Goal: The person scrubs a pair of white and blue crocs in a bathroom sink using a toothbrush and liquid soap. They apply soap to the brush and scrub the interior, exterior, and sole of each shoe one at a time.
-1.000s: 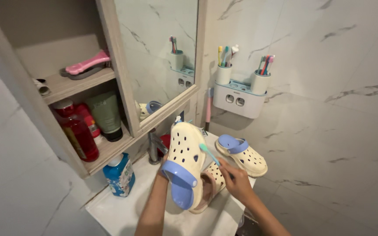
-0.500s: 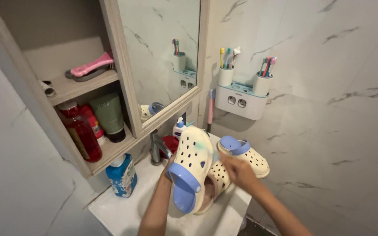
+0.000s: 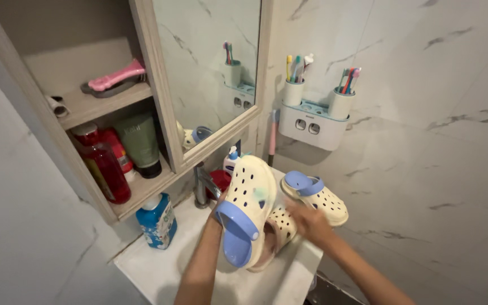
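the left hand grips a cream clog upright over the surface. the right hand, blurred, seems closed on a brush at the clog's side; scrubbing looks underway.

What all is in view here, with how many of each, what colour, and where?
cream perforated clogs with blue straps: two; one held up over the sink, one on its right edge
pinkish perforated clog: one, behind the held clog
white toothbrush holder: one, on the marble wall
red bottle: one, lower shelf
green tube: one, lower shelf
blue bottle: one, on the sink ledge
pink brush: one, upper shelf
chrome tap: one, behind the clogs
left hand: holding the raised clog
right hand: at the clog's side, blurred
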